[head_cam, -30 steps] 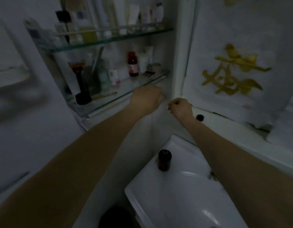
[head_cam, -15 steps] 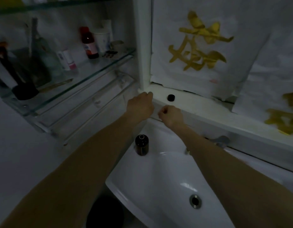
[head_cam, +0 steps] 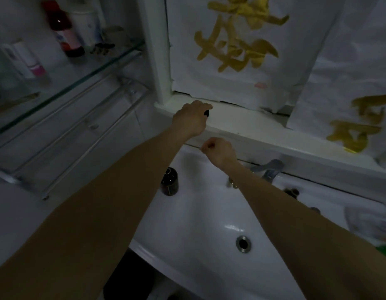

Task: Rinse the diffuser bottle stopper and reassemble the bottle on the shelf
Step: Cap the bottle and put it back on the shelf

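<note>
My left hand (head_cam: 191, 119) reaches onto the white ledge (head_cam: 248, 124) under the mirror and closes its fingers around a small black stopper (head_cam: 206, 113), which shows only at the fingertips. My right hand (head_cam: 219, 151) hovers below the ledge over the sink as a loose fist; something tiny may be pinched in it, but I cannot make it out. The dark diffuser bottle (head_cam: 169, 181) stands upright and uncapped on the sink's back-left rim, beside my left forearm.
A white sink (head_cam: 198, 224) with a metal drain (head_cam: 243, 244) lies below. The chrome tap (head_cam: 269, 169) sits at the back right. At left, glass shelves (head_cam: 83, 80) hold a red bottle (head_cam: 62, 29) and small containers. Paper with yellow characters (head_cam: 237, 40) covers the mirror.
The view has tilted down toward the sink. My left hand moved right along the ledge onto the black stopper and closed on it. My right hand dropped slightly below the ledge.
</note>
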Demonstrator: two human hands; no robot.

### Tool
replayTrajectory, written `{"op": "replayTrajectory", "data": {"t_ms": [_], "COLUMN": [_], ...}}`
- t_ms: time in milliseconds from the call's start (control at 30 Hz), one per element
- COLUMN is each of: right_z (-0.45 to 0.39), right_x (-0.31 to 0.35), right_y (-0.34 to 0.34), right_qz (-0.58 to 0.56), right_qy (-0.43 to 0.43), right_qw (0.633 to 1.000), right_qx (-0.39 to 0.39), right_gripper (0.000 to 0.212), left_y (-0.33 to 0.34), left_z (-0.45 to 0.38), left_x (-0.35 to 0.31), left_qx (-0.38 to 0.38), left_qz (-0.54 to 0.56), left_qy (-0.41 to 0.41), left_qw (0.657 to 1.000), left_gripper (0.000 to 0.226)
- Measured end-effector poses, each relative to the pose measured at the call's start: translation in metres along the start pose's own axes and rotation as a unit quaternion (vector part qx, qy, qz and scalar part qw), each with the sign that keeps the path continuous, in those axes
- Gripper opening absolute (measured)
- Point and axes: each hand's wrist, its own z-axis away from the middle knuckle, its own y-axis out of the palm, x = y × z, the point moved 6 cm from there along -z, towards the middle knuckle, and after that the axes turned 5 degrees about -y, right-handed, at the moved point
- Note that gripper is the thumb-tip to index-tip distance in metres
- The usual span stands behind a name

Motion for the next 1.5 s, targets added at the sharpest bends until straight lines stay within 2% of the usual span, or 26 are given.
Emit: {"op": "replayTrajectory", "data": {"t_ms": [200, 300, 533, 800, 1033, 1233, 1500], "right_z": [-0.005, -0.008, -0.012, -0.007, -0.012, -0.013, -0.018], "right_x": [-0.003, -0.001, 0.004, 0.007, -0.011, -0.030, -0.039], "right_y": [0.004, 0.013, 0.058, 0.121, 0.150, 0.172, 0.206], "right_qz": [0.014, 0.013, 0.045, 0.037, 0.041, 0.001, -0.042], "right_qy": [0.010, 0.006, 0.006, -0.011, 0.018, 0.038, 0.051], "right_qw": [1.000, 1.000, 0.998, 0.994, 0.987, 0.987, 0.986], "right_qx": [0.006, 0.015, 0.051, 0.103, 0.151, 0.154, 0.154], "right_gripper": [0.024, 0.023, 0.023, 0.039, 0.074, 0.085, 0.071], "left_y": [-0.002, -0.008, -0.028, 0.011, 0.057, 0.090, 0.121], "left_z": [-0.006, -0.001, 0.042, 0.085, 0.097, 0.091, 0.091], "left_x": [0.001, 0.005, 0.052, 0.128, 0.152, 0.159, 0.170], "left_qx": [-0.038, -0.060, -0.106, -0.008, 0.046, 0.078, 0.104], "left_qz": [-0.050, -0.040, -0.030, -0.036, -0.024, -0.014, -0.003], "left_qy": [0.026, 0.032, 0.020, -0.045, -0.078, -0.088, -0.105], "left_qw": [0.998, 0.997, 0.994, 0.998, 0.996, 0.993, 0.989], "left_gripper": [0.032, 0.023, 0.025, 0.026, 0.025, 0.026, 0.026]}}
